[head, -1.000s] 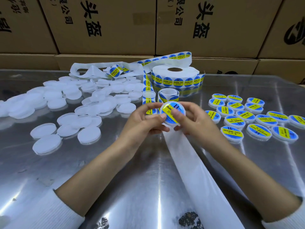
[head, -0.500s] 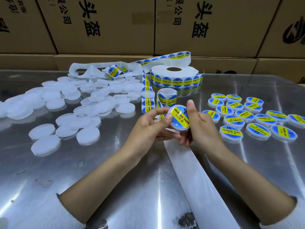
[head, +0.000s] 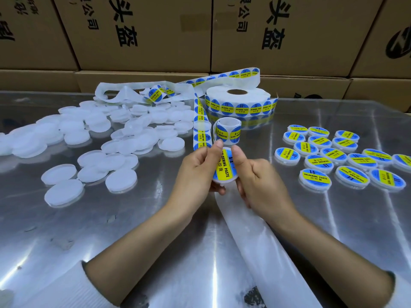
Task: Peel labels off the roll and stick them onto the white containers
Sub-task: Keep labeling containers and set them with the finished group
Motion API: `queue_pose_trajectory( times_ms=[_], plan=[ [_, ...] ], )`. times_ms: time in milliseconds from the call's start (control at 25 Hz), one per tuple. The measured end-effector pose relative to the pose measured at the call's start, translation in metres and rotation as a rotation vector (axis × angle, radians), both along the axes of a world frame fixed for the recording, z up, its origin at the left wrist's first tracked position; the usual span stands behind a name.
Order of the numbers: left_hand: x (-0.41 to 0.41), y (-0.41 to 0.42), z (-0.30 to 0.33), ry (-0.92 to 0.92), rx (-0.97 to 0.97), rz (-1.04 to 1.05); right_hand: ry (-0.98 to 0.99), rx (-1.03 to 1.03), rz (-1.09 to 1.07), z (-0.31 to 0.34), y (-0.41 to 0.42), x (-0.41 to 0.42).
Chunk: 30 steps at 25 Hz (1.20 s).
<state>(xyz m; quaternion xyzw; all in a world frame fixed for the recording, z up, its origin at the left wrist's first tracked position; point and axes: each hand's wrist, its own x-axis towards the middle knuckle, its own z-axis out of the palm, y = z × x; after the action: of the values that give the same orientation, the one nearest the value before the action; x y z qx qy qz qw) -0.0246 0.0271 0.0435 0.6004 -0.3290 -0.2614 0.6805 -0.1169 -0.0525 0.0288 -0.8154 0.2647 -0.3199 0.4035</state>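
Closest in, a bare strip of backing paper [head: 255,236] runs between the forearms up to the hands. Both hands grip one white container [head: 224,166] tilted up on edge, blue-and-yellow label facing the camera: left hand [head: 195,172] and right hand [head: 260,181] curl around its sides, thumbs up along the label. Right of the hands sit the labelled containers [head: 338,154], left is a pile of blank containers [head: 124,138], and just beyond the thumbs a small label coil [head: 228,131], then the big label roll [head: 240,103].
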Motion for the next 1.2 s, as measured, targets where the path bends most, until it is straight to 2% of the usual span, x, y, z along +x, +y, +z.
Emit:
queue_pose_trajectory(
  times_ms=[160,360,600,800,1040,1200],
  plan=[
    [0.001,0.0,-0.004,-0.003,0.034,-0.009,-0.028,0.029,0.017,0.001,0.002,-0.001],
    [-0.002,0.0,-0.007,-0.025,0.059,-0.053,-0.11,0.227,0.124,0.01,0.006,-0.002],
    [-0.009,0.003,-0.006,-0.129,0.069,-0.204,-0.047,0.327,0.125,0.021,0.004,-0.007],
    [0.0,0.005,-0.002,-0.183,0.082,-0.308,0.016,0.322,0.167,0.028,0.001,-0.01],
    [0.011,0.011,0.001,-0.072,0.035,-0.599,0.049,0.259,0.172,0.027,-0.008,-0.012],
    [0.014,0.013,0.003,-0.016,0.101,-0.653,0.035,0.279,0.143,0.024,-0.011,-0.011]
  ],
)
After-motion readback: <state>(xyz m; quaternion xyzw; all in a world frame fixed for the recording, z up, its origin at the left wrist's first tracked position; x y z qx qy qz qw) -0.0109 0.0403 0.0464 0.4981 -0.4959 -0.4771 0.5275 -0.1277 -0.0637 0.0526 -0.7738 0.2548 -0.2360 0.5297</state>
